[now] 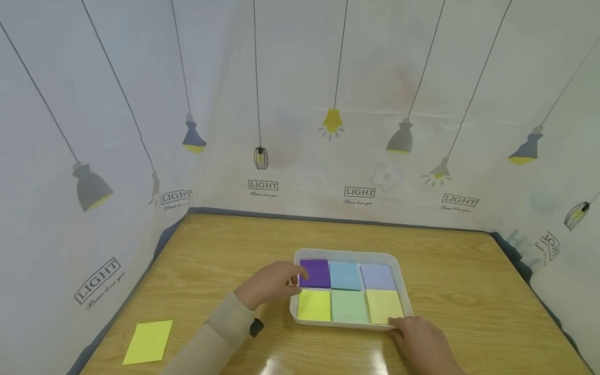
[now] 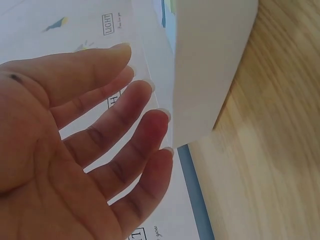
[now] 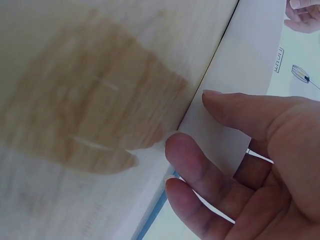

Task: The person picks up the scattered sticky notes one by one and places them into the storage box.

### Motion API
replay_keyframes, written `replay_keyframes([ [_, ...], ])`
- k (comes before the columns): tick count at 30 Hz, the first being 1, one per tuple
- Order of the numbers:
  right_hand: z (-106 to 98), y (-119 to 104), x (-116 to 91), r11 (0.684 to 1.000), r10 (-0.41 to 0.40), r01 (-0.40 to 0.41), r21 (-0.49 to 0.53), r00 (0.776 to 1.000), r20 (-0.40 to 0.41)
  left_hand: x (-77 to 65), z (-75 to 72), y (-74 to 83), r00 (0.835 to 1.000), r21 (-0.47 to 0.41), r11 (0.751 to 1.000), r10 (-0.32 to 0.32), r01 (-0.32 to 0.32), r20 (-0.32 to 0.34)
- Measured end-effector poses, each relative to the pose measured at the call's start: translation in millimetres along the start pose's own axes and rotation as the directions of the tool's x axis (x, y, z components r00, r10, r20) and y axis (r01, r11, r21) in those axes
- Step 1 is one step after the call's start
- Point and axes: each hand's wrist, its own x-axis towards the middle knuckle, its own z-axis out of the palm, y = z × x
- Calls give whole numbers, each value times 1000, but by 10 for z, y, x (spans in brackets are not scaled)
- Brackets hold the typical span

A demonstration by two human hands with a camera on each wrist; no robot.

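A white tray [image 1: 347,327] rests on the table, holding square paper pads in two rows: purple [image 1: 316,275], blue [image 1: 346,276] and lavender [image 1: 377,277] behind; bright yellow [image 1: 314,306], mint green [image 1: 349,307] and pale yellow [image 1: 383,306] in front. At its left rim is my left hand [image 1: 276,282], fingers loosely bent and parted; in the left wrist view the hand [image 2: 95,135] holds nothing, fingertips close to the tray's outer wall [image 2: 212,70]. My right hand [image 1: 422,341] grips the front right corner, a fingertip over the rim and the thumb on the outer wall [image 3: 245,70].
A yellow square paper [image 1: 148,342] lies apart on the wooden table [image 1: 225,239], to the left. Pale sheeting printed with lamps [image 1: 300,198] surrounds the table's back and sides. A dark band [image 1: 255,327] is on my left wrist.
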Motion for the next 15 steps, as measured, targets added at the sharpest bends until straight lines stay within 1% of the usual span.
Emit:
replay_keyframes([
  [4, 8, 10, -3, 1000, 5, -5, 4, 1000, 3, -78, -1, -29, 1000, -15, 1000, 10, -11, -11],
  [8, 15, 21, -4, 1000, 14, -14, 9, 1000, 10, -158, -4, -61, 999, -21, 1000, 19, -20, -40],
  [10, 17, 25, -3, 1000, 18, -18, 9, 1000, 15, -202, -4, -82, 999, -13, 1000, 12, -13, -51],
  [15, 7, 30, 0, 1000, 13, -13, 5, 1000, 20, -340, -8, -144, 997, 32, 999, -27, 29, -67],
])
